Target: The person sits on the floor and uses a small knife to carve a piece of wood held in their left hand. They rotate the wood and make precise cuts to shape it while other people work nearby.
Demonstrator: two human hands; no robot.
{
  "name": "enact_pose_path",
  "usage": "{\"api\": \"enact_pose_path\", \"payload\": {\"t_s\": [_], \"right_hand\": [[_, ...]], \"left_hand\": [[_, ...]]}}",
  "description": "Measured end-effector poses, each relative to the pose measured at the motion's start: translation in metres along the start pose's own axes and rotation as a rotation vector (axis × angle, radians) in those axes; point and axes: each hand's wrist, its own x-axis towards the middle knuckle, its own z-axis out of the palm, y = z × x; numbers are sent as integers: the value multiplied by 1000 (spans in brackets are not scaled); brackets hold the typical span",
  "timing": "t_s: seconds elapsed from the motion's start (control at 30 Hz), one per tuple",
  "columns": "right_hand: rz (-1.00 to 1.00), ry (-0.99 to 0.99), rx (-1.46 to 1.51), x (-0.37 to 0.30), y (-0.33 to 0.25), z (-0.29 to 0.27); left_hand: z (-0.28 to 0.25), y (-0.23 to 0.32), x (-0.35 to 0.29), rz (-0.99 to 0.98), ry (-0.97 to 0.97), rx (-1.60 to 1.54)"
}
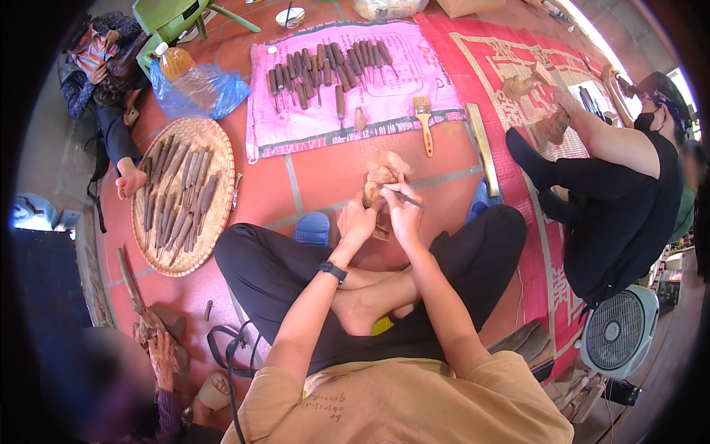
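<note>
Between my crossed legs a pale brown wood carving with rounded shapes stands over the tiled floor. My left hand is closed around its near left side. In my right hand is a thin dark pencil-like stick, pinched between the fingers, its tip against or very close to the wood. The fingers partly cover the tip and the carving's lower part. Beyond the carving lies a flat paintbrush with a wooden handle, on the edge of a pink sack.
Several dark-handled carving tools lie on the sack; more fill a round woven tray at left. A long bar and blue slipper are near my knees. A fan stands right. Other people sit at both sides.
</note>
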Motion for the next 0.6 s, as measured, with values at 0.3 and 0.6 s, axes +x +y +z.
{"api": "enact_pose_path", "payload": {"t_s": [0.3,0.6], "right_hand": [[-31,-150,-113,-7,7,2],[3,-116,2,-4,-2,-2]], "left_hand": [[5,-7,-2,15,98,158],[-1,-7,-6,-34,0,-17]]}}
